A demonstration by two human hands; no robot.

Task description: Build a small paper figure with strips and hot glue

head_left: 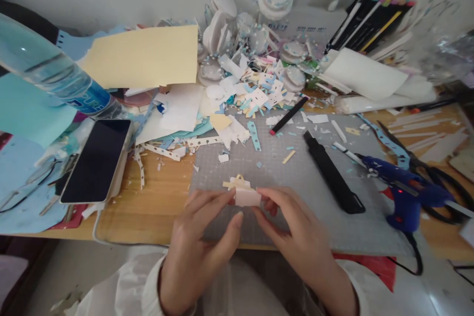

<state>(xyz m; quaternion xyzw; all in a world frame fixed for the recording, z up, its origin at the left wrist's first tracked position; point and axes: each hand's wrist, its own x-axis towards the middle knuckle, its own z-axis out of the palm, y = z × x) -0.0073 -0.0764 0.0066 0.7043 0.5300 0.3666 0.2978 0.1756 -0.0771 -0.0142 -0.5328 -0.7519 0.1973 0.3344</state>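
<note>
A small folded white paper piece [248,198] is between my hands, just above the near part of the grey cutting mat [229,237]. My left hand [207,232] has its index fingertip at the piece's left edge, with the thumb a little below. At the right edge, the index finger and thumb of my right hand [296,229] pinch the piece. Just behind it, pale yellow paper strips [240,182] show, one bent into a small loop. Whether they are joined to the white piece, I cannot tell.
A black cutter [333,173] lies right of my hands, beside a blue glue gun [403,190] and black-handled scissors [440,173]. Paper scraps [259,89] pile up behind. A phone [97,160] and a water bottle [55,69] are at left.
</note>
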